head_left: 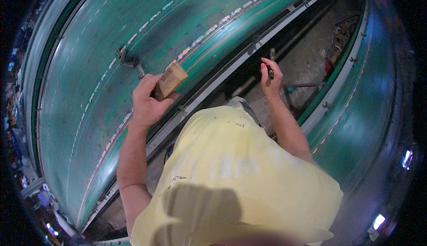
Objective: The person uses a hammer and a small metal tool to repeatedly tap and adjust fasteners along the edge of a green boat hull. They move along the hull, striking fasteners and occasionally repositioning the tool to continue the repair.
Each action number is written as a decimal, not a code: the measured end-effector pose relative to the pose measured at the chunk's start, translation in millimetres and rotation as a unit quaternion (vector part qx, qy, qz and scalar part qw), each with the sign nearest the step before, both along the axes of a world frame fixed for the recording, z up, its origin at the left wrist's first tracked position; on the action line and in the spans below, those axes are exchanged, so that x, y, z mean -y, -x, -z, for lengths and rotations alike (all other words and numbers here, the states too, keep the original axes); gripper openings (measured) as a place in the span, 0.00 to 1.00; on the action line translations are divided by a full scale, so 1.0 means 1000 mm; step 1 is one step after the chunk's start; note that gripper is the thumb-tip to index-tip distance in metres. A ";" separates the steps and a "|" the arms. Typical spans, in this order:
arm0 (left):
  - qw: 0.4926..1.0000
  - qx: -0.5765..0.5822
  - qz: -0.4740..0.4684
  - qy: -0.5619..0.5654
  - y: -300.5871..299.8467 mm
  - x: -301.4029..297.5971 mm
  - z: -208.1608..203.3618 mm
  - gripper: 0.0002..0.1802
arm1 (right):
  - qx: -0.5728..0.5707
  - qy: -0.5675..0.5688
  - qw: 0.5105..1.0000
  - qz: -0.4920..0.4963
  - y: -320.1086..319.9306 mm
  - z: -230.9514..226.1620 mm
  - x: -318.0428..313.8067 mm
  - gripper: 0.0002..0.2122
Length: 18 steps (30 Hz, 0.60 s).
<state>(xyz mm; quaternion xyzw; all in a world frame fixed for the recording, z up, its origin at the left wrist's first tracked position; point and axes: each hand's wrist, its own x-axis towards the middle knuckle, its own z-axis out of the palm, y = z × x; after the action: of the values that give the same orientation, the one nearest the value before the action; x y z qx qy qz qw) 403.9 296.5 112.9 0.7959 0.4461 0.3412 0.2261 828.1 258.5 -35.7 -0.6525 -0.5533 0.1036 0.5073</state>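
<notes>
Over the edge of a long green table (155, 37), my left hand (147, 101) is closed round a wooden block (172, 79), whose pale sawn face shows. Just beyond that hand, a dark metal piece with a short bright shaft (141, 71) lies on the green surface. My right hand (272, 79) is raised over the gap beside the table, with its fingers curled round a small, slim metal piece (272, 54). Its top end sticks up past the fingers and its lower end shows beneath them. The exact kind of that piece is too small to tell.
A pale metal rail (271, 32) runs along the near table edge. To the right stands a second green table (351, 117), its rail carrying several small metal stops (353, 59). Between the tables lies a floor with debris (342, 34). Pale dashed marks line the green surface.
</notes>
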 end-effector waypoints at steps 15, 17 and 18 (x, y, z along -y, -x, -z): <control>0.962 -0.220 -0.017 0.159 -0.250 -0.117 0.040 0.31 | 0.011 0.074 0.989 -0.129 -0.090 0.010 -0.142 0.10; 0.964 -0.209 -0.023 0.164 -0.264 -0.119 0.060 0.30 | -0.141 0.164 0.967 -0.137 -0.101 0.025 -0.149 0.09; 0.965 -0.203 -0.027 0.166 -0.270 -0.120 0.069 0.30 | -0.147 0.177 0.963 -0.141 -0.102 0.025 -0.148 0.09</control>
<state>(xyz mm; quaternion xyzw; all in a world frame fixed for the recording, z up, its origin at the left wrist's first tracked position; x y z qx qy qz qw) 673.6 416.9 43.8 0.7875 0.5545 0.0997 0.2499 930.5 406.1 -61.0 -0.6244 -0.5320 0.3655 0.4399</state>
